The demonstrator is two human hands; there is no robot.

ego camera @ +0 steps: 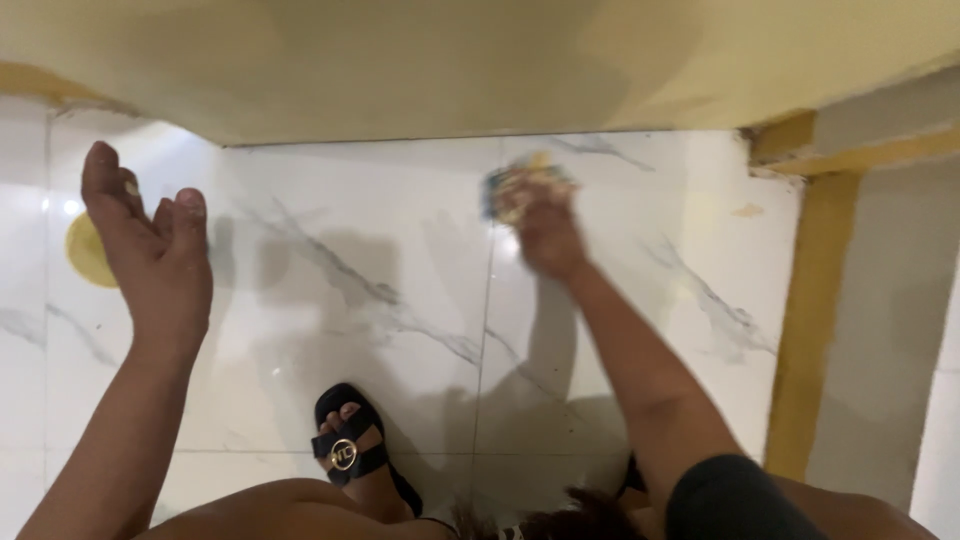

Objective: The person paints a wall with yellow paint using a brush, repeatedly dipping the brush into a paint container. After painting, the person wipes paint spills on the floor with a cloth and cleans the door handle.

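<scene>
A cream wall (400,60) is filling the far side of the view, its lower edge meeting a white marble-patterned tile floor (380,300) that is taking up most of the scene. At the right, a yellow door frame (810,320) is running from far to near, its near end cut off behind the person's dark sleeve (730,500).

The right hand (548,235) is reaching out over the floor toward the wall and is blurred, so its fingers are hard to make out. It is closing around a sponge (525,185), a yellowish pad with a blue edge that is poking out on the far side of the hand; the rest of the sponge is hidden under the fingers, and whether it is touching the tiles cannot be told.

The left hand (150,250) is hanging at the left, well apart from the sponge, fingers loosely spread and holding nothing. A yellow spot (85,250) on the floor is lying partly hidden behind it.

Near the bottom, a foot in a black sandal (350,450) is resting on the tiles.
</scene>
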